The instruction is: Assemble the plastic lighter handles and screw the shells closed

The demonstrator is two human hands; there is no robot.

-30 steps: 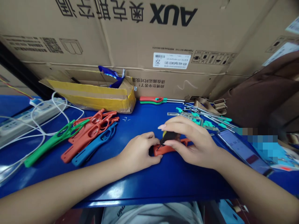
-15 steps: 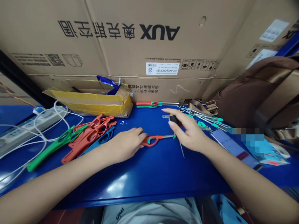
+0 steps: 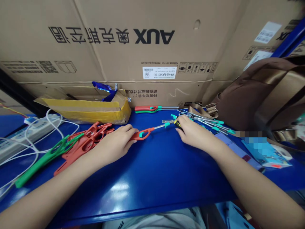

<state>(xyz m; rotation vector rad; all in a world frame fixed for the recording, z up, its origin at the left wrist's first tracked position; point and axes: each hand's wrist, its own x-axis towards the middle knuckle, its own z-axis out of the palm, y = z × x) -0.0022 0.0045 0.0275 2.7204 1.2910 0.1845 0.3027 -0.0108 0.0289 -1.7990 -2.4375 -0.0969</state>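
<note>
My left hand [image 3: 119,141] is closed around the handle of a red gas lighter [image 3: 145,133] with a green trigger. Its metal tube points up and right toward my right hand [image 3: 192,132]. That hand is closed on a black-and-yellow screwdriver [image 3: 177,124], only its handle showing between the fingers. Just behind the lighter's tip lie loose metal lighter tubes [image 3: 206,120] with green parts. Left of my left hand are red lighter shells [image 3: 83,141] and a green lighter shell [image 3: 47,159], partly hidden by my forearm.
A whole red-and-green lighter [image 3: 146,109] lies at the back, beside a yellow-taped cardboard box [image 3: 83,111]. A white power strip [image 3: 26,133] with cables is on the left. To the right are a phone [image 3: 238,151], a blue packet [image 3: 259,152] and a brown bag [image 3: 257,92].
My left hand has shifted left and tilted the lighter's tube upward. My right hand has turned the screwdriver, so its shaft no longer shows pointing down. The whole view has shifted slightly.
</note>
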